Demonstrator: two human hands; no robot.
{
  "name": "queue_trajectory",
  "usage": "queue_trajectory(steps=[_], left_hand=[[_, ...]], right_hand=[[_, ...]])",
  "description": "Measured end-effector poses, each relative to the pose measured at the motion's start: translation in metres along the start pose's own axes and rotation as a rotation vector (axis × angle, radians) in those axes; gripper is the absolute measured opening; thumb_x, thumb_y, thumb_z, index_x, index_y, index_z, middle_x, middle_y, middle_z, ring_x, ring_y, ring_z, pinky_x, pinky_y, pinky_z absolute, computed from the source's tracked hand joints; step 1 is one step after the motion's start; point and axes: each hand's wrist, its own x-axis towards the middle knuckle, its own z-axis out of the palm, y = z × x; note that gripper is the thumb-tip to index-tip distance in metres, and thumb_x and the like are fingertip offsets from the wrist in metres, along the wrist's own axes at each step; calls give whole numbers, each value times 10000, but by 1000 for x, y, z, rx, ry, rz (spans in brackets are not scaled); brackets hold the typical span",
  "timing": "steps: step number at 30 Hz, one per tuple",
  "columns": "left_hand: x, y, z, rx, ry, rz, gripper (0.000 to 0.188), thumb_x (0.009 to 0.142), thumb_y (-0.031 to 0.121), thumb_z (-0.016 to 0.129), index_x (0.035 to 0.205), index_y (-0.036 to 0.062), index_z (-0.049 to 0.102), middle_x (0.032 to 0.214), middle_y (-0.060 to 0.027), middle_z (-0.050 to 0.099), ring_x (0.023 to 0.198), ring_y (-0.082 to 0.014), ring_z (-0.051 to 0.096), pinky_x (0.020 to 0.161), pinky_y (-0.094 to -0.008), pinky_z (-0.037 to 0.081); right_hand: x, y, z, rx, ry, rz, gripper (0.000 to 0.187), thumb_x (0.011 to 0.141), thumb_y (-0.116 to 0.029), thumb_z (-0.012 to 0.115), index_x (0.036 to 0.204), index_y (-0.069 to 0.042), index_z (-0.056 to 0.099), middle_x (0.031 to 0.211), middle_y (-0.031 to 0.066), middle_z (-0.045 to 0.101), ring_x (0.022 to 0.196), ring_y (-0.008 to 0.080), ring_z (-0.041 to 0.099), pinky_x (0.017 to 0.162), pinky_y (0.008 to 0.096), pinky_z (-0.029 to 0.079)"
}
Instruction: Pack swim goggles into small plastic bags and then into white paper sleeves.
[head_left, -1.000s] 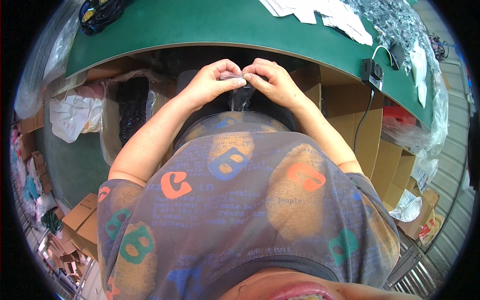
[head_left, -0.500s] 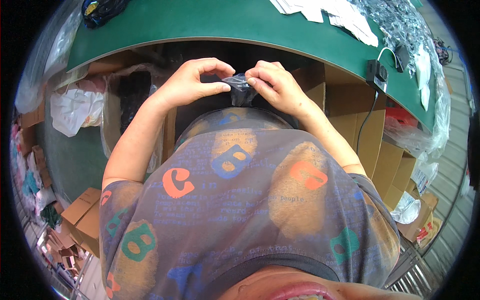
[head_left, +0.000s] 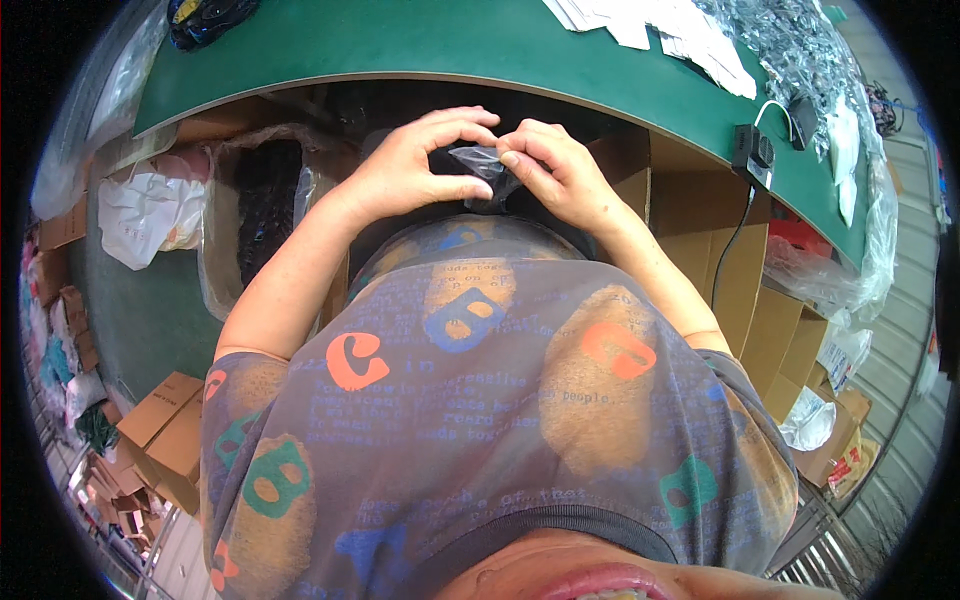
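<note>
In front of my body, below the edge of the green table (head_left: 400,45), a small clear plastic bag (head_left: 480,160) with something dark in it is between my hands. My right hand (head_left: 555,170) pinches the bag's upper right edge between thumb and forefinger. My left hand (head_left: 425,165) curves round the bag's left side, its thumb and fingers apart; the thumb tip is close to the bag or touching it. What lies inside the bag cannot be made out.
White papers (head_left: 690,45) and a heap of clear plastic bags (head_left: 790,50) lie on the table's right. A black adapter (head_left: 752,155) with a cable hangs at its edge. Lined boxes stand left, with a white plastic bag (head_left: 150,215); cardboard boxes (head_left: 700,240) stand right. A dark coiled bundle (head_left: 205,20) sits far left.
My left hand has moved right, closer to the right hand, and its fingers now reach over the bag. My right hand keeps its pinch and has barely moved.
</note>
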Motion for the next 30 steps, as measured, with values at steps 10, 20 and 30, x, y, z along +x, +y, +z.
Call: queue_trajectory(steps=[10,20,30], left_hand=[[0,-26,48,-749,37,-331,107,927,130,764,985,82,688,1037,-1,705,981,-88,620,893,-287,503],[6,-48,53,-697,132,-383,187,932,167,767,1079,71,703,1043,-10,721,998,-87,643,923,-283,514],[7,-50,54,-682,93,-388,170,927,182,776,1032,76,694,998,9,697,956,-75,620,871,-261,505]], right_hand=[[-10,-4,11,-181,191,-88,122,928,-117,660,1042,-86,691,879,76,616,825,291,614,812,396,456],[2,30,4,44,51,158,174,945,-185,700,1034,-37,728,844,82,627,785,240,627,703,364,493],[12,27,2,23,2,156,160,878,-149,739,993,-39,753,854,77,648,792,206,653,700,329,517]])
